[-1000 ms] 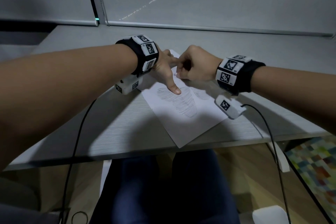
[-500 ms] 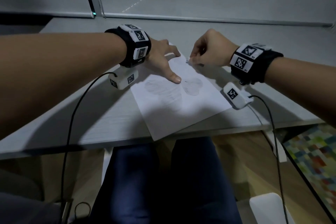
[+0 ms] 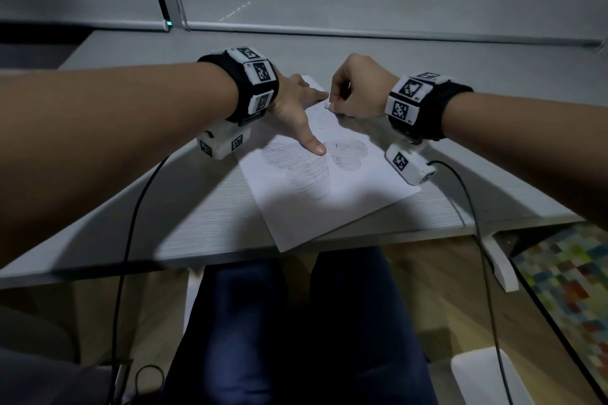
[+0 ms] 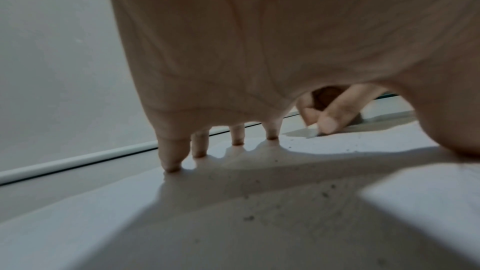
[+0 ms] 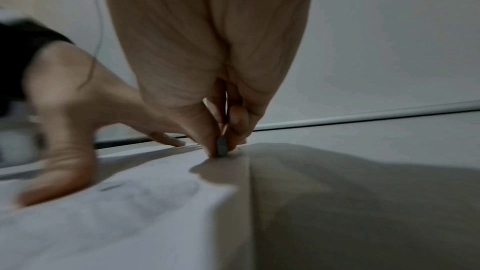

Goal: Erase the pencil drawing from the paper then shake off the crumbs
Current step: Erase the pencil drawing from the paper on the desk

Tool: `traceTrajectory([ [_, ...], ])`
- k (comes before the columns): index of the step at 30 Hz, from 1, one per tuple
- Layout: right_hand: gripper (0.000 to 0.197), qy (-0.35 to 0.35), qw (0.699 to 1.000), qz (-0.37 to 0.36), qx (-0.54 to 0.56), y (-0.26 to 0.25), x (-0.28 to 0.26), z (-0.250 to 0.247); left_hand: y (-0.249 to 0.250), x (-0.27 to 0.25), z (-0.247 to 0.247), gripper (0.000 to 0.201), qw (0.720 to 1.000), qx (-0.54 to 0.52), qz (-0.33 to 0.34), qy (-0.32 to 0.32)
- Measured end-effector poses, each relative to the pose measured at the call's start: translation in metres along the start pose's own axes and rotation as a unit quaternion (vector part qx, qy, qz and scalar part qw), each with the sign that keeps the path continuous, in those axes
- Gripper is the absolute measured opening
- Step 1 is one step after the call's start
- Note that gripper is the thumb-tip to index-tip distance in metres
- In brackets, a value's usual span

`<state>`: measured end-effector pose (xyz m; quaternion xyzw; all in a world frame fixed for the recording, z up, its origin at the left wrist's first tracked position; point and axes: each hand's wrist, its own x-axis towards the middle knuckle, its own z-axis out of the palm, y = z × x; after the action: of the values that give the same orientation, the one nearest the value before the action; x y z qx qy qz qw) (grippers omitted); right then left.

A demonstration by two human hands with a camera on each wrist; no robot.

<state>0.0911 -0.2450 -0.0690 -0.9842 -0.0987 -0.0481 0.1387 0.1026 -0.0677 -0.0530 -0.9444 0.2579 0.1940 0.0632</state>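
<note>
Left hand (image 3: 296,105) spread flat, fingers straight, pressing paper (image 3: 329,200) onto table (image 3: 197,207). Right hand (image 3: 358,89) pinches eraser (image 5: 222,147) at paper's far edge.

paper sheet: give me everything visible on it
The white rectangular paper sheet lies flat and skewed on the pale grey wood-grain desk, its near corner overhanging the desk edge. It carries faint hatched pencil heart shapes, partly erased, and dark eraser crumbs. The left hand presses it down with spread fingers; the right hand pinches a small eraser against its far part.
</note>
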Motion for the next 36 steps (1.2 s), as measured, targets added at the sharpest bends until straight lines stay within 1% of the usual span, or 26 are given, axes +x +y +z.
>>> traceTrajectory([
  [2, 0.007, -0.02, 0.999, -0.027, 0.01, -0.001, -0.009, 0.0, -0.002, 0.001, 0.001, 0.135, 1.0, -0.004, 0.006, -0.008],
  [4, 0.004, -0.057, 0.996, -0.06, 0.02, -0.003, -0.02, -0.001, -0.003, 0.002, 0.001, 0.132, 1.0, -0.009, 0.015, -0.009],
  [6, 0.004, -0.071, 0.995, -0.072, 0.021, -0.004, -0.023, -0.002, -0.003, 0.003, 0.001, 0.13, 1.0, -0.009, 0.019, -0.007],
  [8, 0.005, -0.05, 0.997, -0.057, 0.01, -0.003, -0.016, -0.002, -0.002, 0.005, 0.001, 0.132, 1.0, -0.007, 0.01, -0.005],
  [10, 0.007, -0.019, 1.0, -0.024, 0.0, -0.002, -0.007, -0.003, -0.003, 0.008, 0.002, 0.138, 1.0, -0.008, 0.005, -0.008],
  [12, 0.007, -0.01, 1.0, -0.005, -0.007, -0.002, -0.002, -0.003, -0.004, 0.01, 0.002, 0.145, 1.0, -0.007, 0.005, -0.014],
  [15, 0.008, -0.015, 1.0, -0.013, -0.001, -0.003, -0.007, -0.002, -0.005, 0.011, 0.002, 0.156, 1.0, 0.001, 0.01, -0.023],
  [17, 0.008, -0.027, 0.999, -0.031, 0.012, -0.004, -0.015, -0.001, -0.005, 0.012, 0.002, 0.159, 1.0, 0.007, 0.012, -0.023],
  [19, 0.005, -0.043, 0.998, -0.047, 0.019, -0.005, -0.021, 0.0, -0.005, 0.013, 0.002, 0.154, 1.0, 0.001, 0.011, -0.021],
  [21, 0.005, -0.039, 0.998, -0.042, 0.023, -0.005, -0.019, 0.0, -0.005, 0.014, 0.003, 0.145, 1.0, -0.008, 0.008, -0.013],
  [24, 0.006, -0.008, 1.0, -0.005, 0.026, -0.004, -0.004, -0.001, -0.005, 0.014, 0.002, 0.139, 1.0, -0.004, 0.014, -0.007],
  [27, 0.007, -0.005, 0.999, 0.022, 0.031, -0.007, 0.005, -0.002, -0.004, 0.008, 0.0, 0.131, 1.0, -0.004, 0.017, -0.008],
  [33, 0.006, -0.052, 0.995, -0.053, 0.065, -0.021, -0.017, 0.005, -0.003, 0.003, 0.001, 0.123, 1.0, 0.005, 0.011, -0.006],
  [36, 0.008, -0.028, 0.997, -0.03, 0.061, -0.017, -0.011, 0.004, -0.001, 0.0, 0.0, 0.123, 1.0, 0.001, 0.009, -0.007],
])
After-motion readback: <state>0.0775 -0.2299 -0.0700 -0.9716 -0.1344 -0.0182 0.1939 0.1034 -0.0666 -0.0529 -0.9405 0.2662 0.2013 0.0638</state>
